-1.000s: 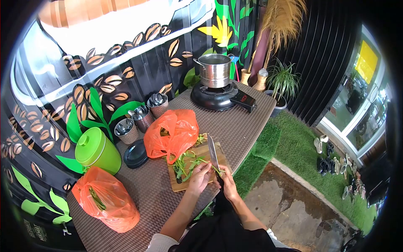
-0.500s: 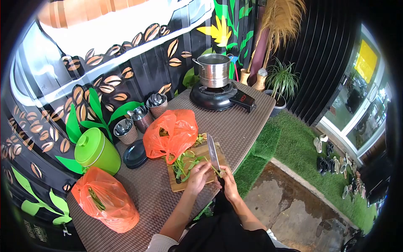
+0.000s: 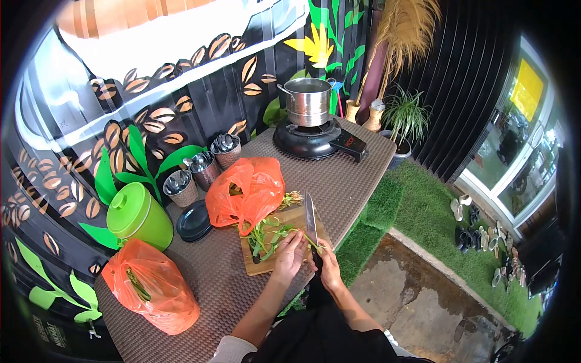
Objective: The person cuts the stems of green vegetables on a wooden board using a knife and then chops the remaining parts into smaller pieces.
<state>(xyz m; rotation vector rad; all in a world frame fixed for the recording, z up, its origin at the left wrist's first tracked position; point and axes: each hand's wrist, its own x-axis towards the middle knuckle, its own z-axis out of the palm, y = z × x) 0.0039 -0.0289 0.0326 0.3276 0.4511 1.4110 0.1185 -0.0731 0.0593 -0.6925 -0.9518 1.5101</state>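
Observation:
My right hand (image 3: 328, 266) is closed round the handle of a knife (image 3: 310, 218), whose blade points up and away from me. My left hand (image 3: 290, 254) pinches a green stem (image 3: 308, 239) that reaches across to the knife side. Under and beyond my left hand, cut leafy greens (image 3: 261, 237) lie on a wooden cutting board (image 3: 249, 261). An orange plastic bag (image 3: 245, 190) rests at the board's far left edge, and pale stem ends (image 3: 293, 198) stick out beside it.
A steel pot (image 3: 308, 101) stands on a black portable stove (image 3: 307, 142) at the far end. Cutlery cups (image 3: 181, 189), dark plates (image 3: 194, 221), a green lidded container (image 3: 140, 216) and a second orange bag (image 3: 151, 289) are on the left of the table (image 3: 218, 272).
The knife blade has shifted slightly right and stands more upright. My left hand has moved a little to the right with the stem.

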